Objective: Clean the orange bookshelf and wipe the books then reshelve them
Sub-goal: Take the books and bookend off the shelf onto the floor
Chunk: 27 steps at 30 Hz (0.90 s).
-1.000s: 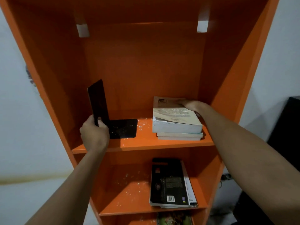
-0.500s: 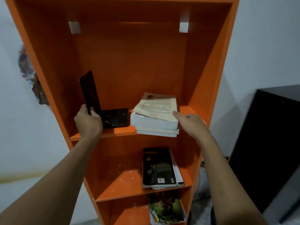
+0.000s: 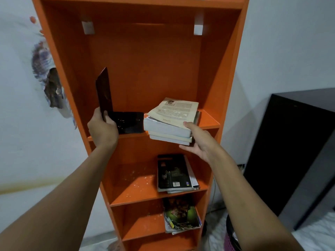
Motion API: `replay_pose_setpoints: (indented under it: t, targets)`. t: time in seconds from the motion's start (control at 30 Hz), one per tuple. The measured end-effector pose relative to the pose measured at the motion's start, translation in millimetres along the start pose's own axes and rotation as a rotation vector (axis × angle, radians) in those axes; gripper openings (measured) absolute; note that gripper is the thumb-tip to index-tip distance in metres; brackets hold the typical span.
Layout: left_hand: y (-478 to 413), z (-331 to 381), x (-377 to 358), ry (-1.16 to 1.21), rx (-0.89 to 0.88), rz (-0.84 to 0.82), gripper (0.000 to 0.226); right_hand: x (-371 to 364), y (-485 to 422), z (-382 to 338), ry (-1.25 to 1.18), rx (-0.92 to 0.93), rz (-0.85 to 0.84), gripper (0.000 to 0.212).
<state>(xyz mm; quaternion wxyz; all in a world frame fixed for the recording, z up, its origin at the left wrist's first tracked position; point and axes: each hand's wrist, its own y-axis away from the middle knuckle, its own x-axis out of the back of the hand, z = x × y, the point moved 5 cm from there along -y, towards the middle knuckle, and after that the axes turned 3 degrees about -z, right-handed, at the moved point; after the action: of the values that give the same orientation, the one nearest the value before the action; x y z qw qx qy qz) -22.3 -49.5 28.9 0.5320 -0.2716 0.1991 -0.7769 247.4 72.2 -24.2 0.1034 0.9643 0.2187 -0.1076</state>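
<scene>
The orange bookshelf (image 3: 148, 66) stands in front of me. On its upper shelf a stack of three books (image 3: 170, 122) juts over the front edge, tilted. My right hand (image 3: 197, 142) grips the stack's front right corner, thumb on the beige top cover, fingers under the bottom book. My left hand (image 3: 103, 129) grips the upright plate of a black L-shaped bookend (image 3: 116, 113) at the shelf's left. White specks dust the shelf boards.
A black-covered book pile (image 3: 174, 173) lies on the shelf below, and a green-covered pile (image 3: 181, 214) lies one shelf lower. A dark cabinet (image 3: 290, 151) stands to the right. White walls lie on both sides, with a peeled patch (image 3: 50, 87) on the left.
My right hand came from the back of the stack to its front corner and has pulled the books forward over the shelf edge. The view has backed away. My left hand still holds the bookend.
</scene>
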Motion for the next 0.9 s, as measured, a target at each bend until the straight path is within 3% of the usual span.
replay_pose_setpoints:
  t: [0.13,0.63,0.9]
  targets:
    - [9,1,5,0.011,-0.011,-0.012,0.027,-8,0,-3,-0.214,-0.094,-0.066,0.040]
    - [53,-7,41,0.061,-0.045,-0.032,0.020,-18,17,11,-0.249,-0.024,0.016,0.040]
    - [95,-27,70,0.109,-0.028,-0.064,0.019,-9,64,66,-0.306,0.066,-0.014,0.036]
